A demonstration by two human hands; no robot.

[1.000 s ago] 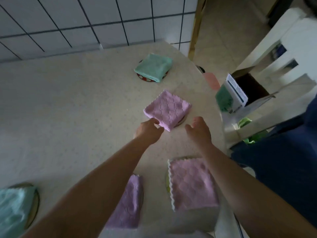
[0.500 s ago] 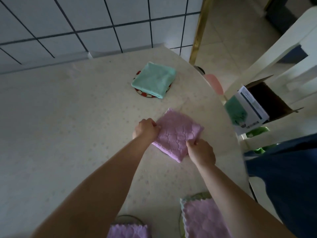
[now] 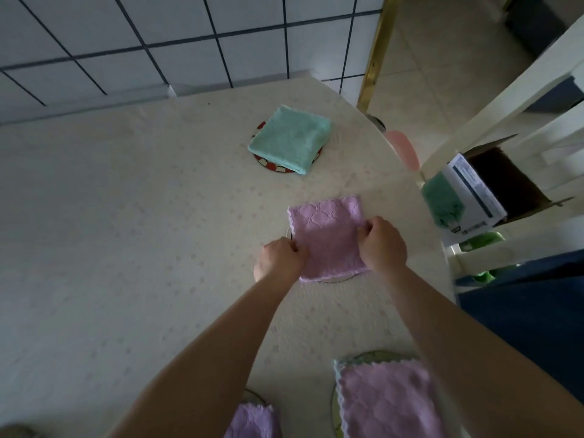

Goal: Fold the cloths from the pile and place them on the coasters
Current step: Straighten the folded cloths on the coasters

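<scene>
Hands: we see both reaching forward over the table [image 3: 126,232], arms extended, knuckles up.
Left hand [image 3: 279,259]: fingers curled, pinching the left edge of the pink cloth [image 3: 328,238].
Right hand [image 3: 384,243]: fingers curled, gripping the same cloth at its right edge.
Pink cloth location: folded square, lying flat on a pale coaster [image 3: 336,278] near the table's right side; we see only a sliver of coaster rim below the cloth and at its left edge.
Cloth count: we count four folded cloths, three pink and one teal.
Teal cloth [image 3: 290,139]: sits on a red-and-white rimmed coaster [image 3: 268,164], farther back on the table, apart from the hands.
Near pink cloth [image 3: 385,399]: on a green-rimmed coaster [image 3: 376,354], bottom right, partly under the right forearm.
Third pink cloth [image 3: 252,420]: bottom edge, cut off by the frame, on a coaster rim [image 3: 256,395].
Coaster count: four visible.
Off table: open cardboard box [image 3: 474,194] on the white chair [image 3: 505,99] at right.
</scene>
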